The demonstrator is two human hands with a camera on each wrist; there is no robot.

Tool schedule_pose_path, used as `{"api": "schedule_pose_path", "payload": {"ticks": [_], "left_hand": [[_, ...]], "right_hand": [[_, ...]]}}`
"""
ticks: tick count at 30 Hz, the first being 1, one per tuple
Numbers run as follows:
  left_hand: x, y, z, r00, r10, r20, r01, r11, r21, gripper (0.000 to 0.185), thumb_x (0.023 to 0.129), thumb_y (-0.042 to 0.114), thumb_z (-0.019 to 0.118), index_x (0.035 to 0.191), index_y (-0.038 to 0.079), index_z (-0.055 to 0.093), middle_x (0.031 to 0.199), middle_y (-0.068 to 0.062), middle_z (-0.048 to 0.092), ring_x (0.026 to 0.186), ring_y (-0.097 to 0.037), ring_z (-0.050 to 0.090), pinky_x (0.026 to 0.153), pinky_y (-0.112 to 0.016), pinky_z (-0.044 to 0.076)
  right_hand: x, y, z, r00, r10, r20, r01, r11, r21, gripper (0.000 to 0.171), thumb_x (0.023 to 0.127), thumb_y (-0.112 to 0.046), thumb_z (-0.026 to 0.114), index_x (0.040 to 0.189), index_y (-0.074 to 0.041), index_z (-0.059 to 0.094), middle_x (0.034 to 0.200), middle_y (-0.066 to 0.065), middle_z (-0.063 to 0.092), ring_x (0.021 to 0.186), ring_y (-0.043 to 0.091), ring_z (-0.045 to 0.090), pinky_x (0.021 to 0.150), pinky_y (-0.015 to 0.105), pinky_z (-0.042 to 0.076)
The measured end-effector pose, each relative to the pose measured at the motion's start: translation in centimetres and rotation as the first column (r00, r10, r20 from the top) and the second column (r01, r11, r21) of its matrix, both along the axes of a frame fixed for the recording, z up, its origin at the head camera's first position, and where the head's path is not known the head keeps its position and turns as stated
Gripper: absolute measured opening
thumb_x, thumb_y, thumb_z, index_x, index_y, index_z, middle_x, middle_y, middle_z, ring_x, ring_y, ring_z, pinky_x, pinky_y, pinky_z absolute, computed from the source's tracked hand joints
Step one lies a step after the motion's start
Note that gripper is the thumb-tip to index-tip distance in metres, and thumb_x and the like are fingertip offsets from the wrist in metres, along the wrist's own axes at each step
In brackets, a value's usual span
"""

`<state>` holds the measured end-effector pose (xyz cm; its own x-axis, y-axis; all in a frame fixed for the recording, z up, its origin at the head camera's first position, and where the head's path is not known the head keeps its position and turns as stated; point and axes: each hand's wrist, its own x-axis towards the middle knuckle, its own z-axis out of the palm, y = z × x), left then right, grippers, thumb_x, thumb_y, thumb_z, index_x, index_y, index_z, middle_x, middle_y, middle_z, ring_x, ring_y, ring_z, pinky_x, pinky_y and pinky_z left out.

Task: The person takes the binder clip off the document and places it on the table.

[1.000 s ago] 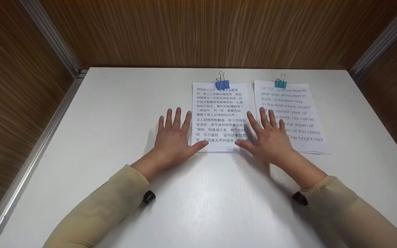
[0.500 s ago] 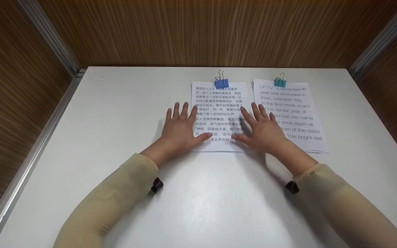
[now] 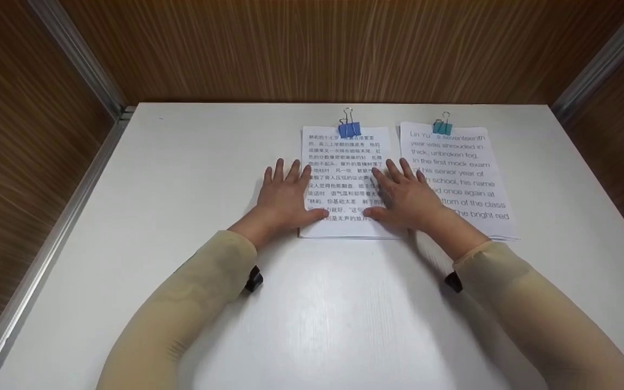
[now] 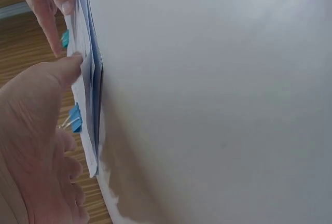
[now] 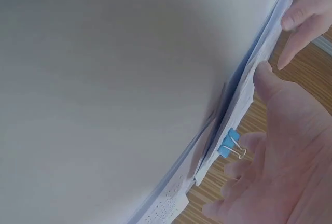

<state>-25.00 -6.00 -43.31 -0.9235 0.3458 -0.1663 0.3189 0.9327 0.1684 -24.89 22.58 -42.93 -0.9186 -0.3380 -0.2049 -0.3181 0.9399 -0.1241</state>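
Observation:
Two clipped paper stacks lie on the white table (image 3: pixel 312 303). The middle stack (image 3: pixel 344 162), printed in Chinese, carries a blue binder clip (image 3: pixel 349 129) at its top edge. My left hand (image 3: pixel 286 196) lies flat at its left edge, thumb on the lower text. My right hand (image 3: pixel 405 196) lies flat on its right edge, fingers spread. The left wrist view shows the stack (image 4: pixel 88 79) edge-on beside my left thumb. The right wrist view shows the blue clip (image 5: pixel 228 143) beside my right hand (image 5: pixel 280 146).
A second stack (image 3: pixel 463 179) with English text and a teal binder clip (image 3: pixel 442 126) lies right of the first, partly under my right forearm. Wood-grain walls (image 3: pixel 317 49) with metal corner strips close the table on three sides.
Both hands have slid forward and inward, from the lower corners of the Chinese stack to lie over its two side edges. The papers stay where they were.

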Motion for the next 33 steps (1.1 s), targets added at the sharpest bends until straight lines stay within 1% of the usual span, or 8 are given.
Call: {"api": "schedule_pose_path", "payload": {"ticks": [6, 12, 17, 21, 28, 33], "left_hand": [[-0.4, 0.1, 0.2, 0.999, -0.013, 0.035, 0.012, 1.0, 0.025, 0.112, 0.092, 0.078, 0.06, 0.172, 0.013, 0.016, 0.177, -0.016, 0.009, 0.161, -0.046, -0.002, 0.13, -0.059, 0.001], [-0.7, 0.2, 0.3, 0.994, -0.039, 0.1, 0.038, 0.999, 0.018, 0.105, 0.095, 0.074, 0.057, 0.172, 0.015, 0.018, 0.178, -0.013, 0.009, 0.162, -0.043, -0.001, 0.13, -0.058, 0.003], [-1.1, 0.1, 0.2, 0.987, -0.066, 0.143, 0.062, 0.998, 0.027, 0.101, 0.097, 0.073, 0.054, 0.171, 0.012, 0.02, 0.177, -0.013, 0.011, 0.162, -0.041, 0.001, 0.131, -0.052, 0.004], [-1.3, -0.1, 0.1, 0.987, -0.079, 0.142, 0.077, 0.997, 0.026, 0.101, 0.097, 0.072, 0.055, 0.17, 0.011, 0.022, 0.177, -0.014, 0.013, 0.163, -0.039, 0.002, 0.132, -0.048, 0.006], [-1.5, -0.3, 0.1, 0.987, -0.098, 0.127, 0.098, 0.995, 0.011, 0.102, 0.096, 0.074, 0.054, 0.17, 0.01, 0.023, 0.176, -0.014, 0.015, 0.163, -0.036, 0.005, 0.132, -0.046, 0.009], [-1.5, -0.3, 0.1, 0.985, -0.113, 0.13, 0.111, 0.994, 0.021, 0.102, 0.097, 0.073, 0.053, 0.17, 0.009, 0.023, 0.176, -0.016, 0.014, 0.163, -0.036, 0.007, 0.132, -0.045, 0.009]], "right_hand": [[-0.3, 0.3, -0.3, 0.998, 0.034, 0.052, -0.031, 0.998, -0.054, 0.099, 0.099, -0.069, 0.059, 0.171, -0.014, 0.019, 0.176, 0.02, 0.007, 0.161, 0.044, -0.003, 0.126, 0.069, 0.004], [-0.5, 0.6, -0.5, 0.993, 0.049, 0.107, -0.034, 0.99, -0.136, 0.096, 0.101, -0.065, 0.06, 0.17, -0.01, 0.021, 0.175, 0.023, 0.007, 0.161, 0.044, 0.002, 0.128, 0.065, 0.006], [-0.5, 0.5, -0.5, 0.992, 0.054, 0.117, -0.037, 0.989, -0.14, 0.096, 0.102, -0.063, 0.06, 0.17, -0.008, 0.02, 0.175, 0.024, 0.006, 0.161, 0.044, 0.007, 0.128, 0.063, 0.006], [-0.5, 0.4, -0.4, 0.992, 0.051, 0.119, -0.035, 0.991, -0.132, 0.096, 0.101, -0.065, 0.06, 0.17, -0.009, 0.021, 0.175, 0.023, 0.006, 0.16, 0.044, 0.01, 0.129, 0.062, 0.006], [-0.7, 0.3, -0.2, 0.991, 0.038, 0.127, -0.022, 0.992, -0.126, 0.098, 0.099, -0.068, 0.06, 0.17, -0.011, 0.021, 0.175, 0.023, 0.006, 0.16, 0.044, 0.011, 0.129, 0.06, 0.005], [-0.7, 0.3, -0.2, 0.99, 0.033, 0.137, -0.016, 0.992, -0.127, 0.098, 0.099, -0.066, 0.061, 0.17, -0.011, 0.022, 0.174, 0.024, 0.007, 0.16, 0.045, 0.012, 0.129, 0.061, 0.005]]}}
